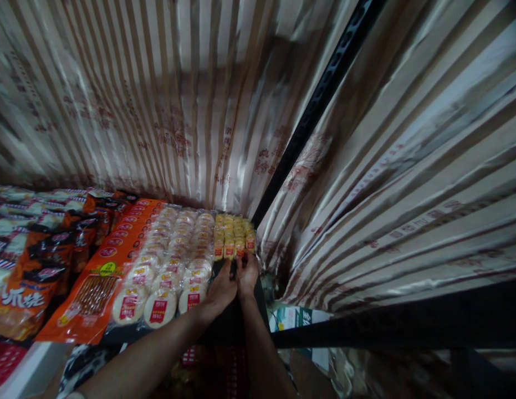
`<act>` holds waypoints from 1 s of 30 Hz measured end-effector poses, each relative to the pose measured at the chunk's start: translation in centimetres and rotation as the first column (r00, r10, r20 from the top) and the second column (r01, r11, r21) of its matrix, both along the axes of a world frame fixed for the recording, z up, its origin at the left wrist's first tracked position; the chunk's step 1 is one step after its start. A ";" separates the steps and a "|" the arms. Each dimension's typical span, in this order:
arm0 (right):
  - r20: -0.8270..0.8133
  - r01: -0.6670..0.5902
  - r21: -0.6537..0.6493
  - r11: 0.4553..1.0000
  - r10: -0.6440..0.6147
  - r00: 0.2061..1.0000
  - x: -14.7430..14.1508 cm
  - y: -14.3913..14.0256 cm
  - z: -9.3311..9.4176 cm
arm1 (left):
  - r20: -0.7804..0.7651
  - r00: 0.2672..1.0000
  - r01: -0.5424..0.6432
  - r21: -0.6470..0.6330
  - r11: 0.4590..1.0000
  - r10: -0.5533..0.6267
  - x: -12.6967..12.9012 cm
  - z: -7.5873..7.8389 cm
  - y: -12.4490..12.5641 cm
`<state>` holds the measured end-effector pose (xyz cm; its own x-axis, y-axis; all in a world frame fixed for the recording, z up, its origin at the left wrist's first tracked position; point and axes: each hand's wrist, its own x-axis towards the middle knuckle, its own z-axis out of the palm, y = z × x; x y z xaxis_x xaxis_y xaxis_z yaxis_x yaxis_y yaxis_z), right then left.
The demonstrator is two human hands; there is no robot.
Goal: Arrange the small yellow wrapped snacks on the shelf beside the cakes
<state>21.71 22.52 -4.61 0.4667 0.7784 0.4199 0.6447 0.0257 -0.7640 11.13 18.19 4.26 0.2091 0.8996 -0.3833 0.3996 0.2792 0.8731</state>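
Note:
Small yellow snack packets [228, 248] with red labels stand in tight rows at the right end of the shelf. My left hand [223, 284] has its fingers drawn together at the front row, the tips against a packet. Beside it, my right hand [247, 275] curls its fingers on the front of the same row, to the right. How far the fingertips wrap round the packets is hard to see in the dim light. Left of the packets lie columns of round white crackers [159, 308] in clear wrappers with red labels.
An orange bag of stick snacks [95, 296] lies further left, then orange and black snack bags [27, 302]. A dark metal post [311, 119] rises at the shelf's right corner. Striped curtain sheeting [178, 100] hangs behind. A green and white package [301, 318] sits lower right.

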 end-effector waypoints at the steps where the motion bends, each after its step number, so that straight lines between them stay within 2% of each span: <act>1: -0.010 0.004 0.002 1.000 -0.004 1.000 0.0 0.0 0.0 | 0.004 1.000 0.005 0.009 1.000 -0.005 0.0 0.0 -0.1; 5: -0.067 -0.006 0.003 1.000 0.006 0.998 -0.2 -0.3 0.1 | 0.017 1.000 -0.007 0.037 0.999 0.006 0.3 -0.6 -0.2; 10: -0.063 0.011 0.007 1.000 -0.010 0.998 -0.2 -0.4 0.3 | -0.009 1.000 -0.002 0.088 0.996 0.003 0.6 -1.3 -0.3; 20: 0.023 0.028 0.043 0.999 -0.029 0.999 -0.2 -1.9 1.1 | -0.011 0.998 -0.053 0.120 0.991 0.055 0.6 -0.5 -1.3; 25: 0.028 0.044 0.030 0.999 -0.045 0.999 -0.3 -4.0 1.1 | 0.019 0.998 -0.062 0.161 0.985 0.059 0.7 -0.5 -2.9; 30: -0.108 0.015 0.003 1.000 -0.014 0.994 -0.6 -7.4 0.7 | 0.016 0.999 -0.049 0.124 0.991 0.047 0.4 0.1 -6.1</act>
<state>21.13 15.14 -3.86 0.5207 0.7698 0.3692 0.5585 0.0200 -0.8293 11.57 12.05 4.40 0.1691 0.9492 -0.2655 0.3766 0.1867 0.9074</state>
